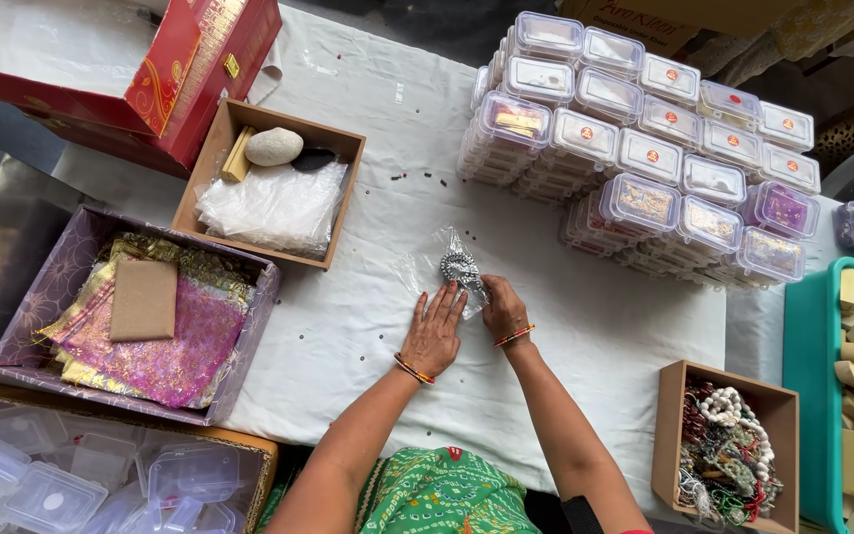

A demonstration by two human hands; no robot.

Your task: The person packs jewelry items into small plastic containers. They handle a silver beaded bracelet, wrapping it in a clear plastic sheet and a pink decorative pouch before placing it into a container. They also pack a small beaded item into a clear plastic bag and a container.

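Beaded bracelet [460, 267], one, silver-grey, coiled in a tight ring, lies inside one clear plastic pouch [444, 265] at centre frame on the white cloth [368, 326]; pouch is crinkled, its long axis slanting from upper left to lower right; which end is the mouth, cannot tell. Hands: two. Left hand [434, 331] lies flat, fingers spread and released, tips pressing the pouch's lower edge; right hand [502, 309] has fingers curled, pinching the pouch at the bracelet. Lidded clear boxes [644, 148], stacked, about twenty stacks, upper right. Two open brown boxes: one [269, 183] upper left with plastic bags and one grey stone [274, 146]; one [728, 445] lower right with mixed beads.
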